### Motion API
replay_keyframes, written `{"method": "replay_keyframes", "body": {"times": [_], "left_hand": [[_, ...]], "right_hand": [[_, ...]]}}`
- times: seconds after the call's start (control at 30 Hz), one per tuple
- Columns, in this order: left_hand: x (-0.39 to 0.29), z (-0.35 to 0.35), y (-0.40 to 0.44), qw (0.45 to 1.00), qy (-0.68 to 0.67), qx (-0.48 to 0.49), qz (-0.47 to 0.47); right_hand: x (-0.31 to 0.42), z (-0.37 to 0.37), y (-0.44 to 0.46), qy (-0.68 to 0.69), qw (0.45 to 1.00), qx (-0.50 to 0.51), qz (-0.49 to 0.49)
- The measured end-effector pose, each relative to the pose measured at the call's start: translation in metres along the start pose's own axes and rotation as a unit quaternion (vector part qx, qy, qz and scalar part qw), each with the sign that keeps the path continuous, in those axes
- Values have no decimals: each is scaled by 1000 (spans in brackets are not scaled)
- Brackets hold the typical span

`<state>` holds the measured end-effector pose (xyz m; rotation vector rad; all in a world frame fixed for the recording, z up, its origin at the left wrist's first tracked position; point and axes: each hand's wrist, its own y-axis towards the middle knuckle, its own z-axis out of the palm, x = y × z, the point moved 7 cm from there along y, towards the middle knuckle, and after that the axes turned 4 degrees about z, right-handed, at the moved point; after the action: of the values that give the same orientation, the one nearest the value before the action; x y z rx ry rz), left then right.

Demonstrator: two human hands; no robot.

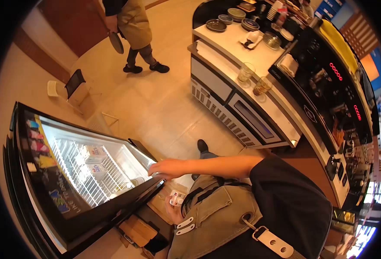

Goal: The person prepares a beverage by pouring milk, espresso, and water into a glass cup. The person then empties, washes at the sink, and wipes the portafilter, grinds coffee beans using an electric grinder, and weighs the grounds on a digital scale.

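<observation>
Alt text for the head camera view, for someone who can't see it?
A person's right hand rests on the edge of a lit fridge with white packages on wire racks, while their left hand holds a small white container. Farther off stands another aproned person; two glasses stand on a counter at the picture's right.

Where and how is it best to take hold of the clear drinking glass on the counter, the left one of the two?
Probably around the middle of the clear glass, coming from the picture's left: it looks upright, with a round wall that suits a wrapping grip, and the second glass stands close on its right.
</observation>
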<state>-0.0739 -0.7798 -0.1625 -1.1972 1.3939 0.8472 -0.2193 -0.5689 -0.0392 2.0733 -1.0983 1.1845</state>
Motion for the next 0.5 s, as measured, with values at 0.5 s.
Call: {"method": "replay_keyframes", "body": {"times": [0.5], "left_hand": [[-399, 258, 153, 753, 77, 589, 283]], "right_hand": [[22, -199, -243, 134, 983, -91, 89]]}}
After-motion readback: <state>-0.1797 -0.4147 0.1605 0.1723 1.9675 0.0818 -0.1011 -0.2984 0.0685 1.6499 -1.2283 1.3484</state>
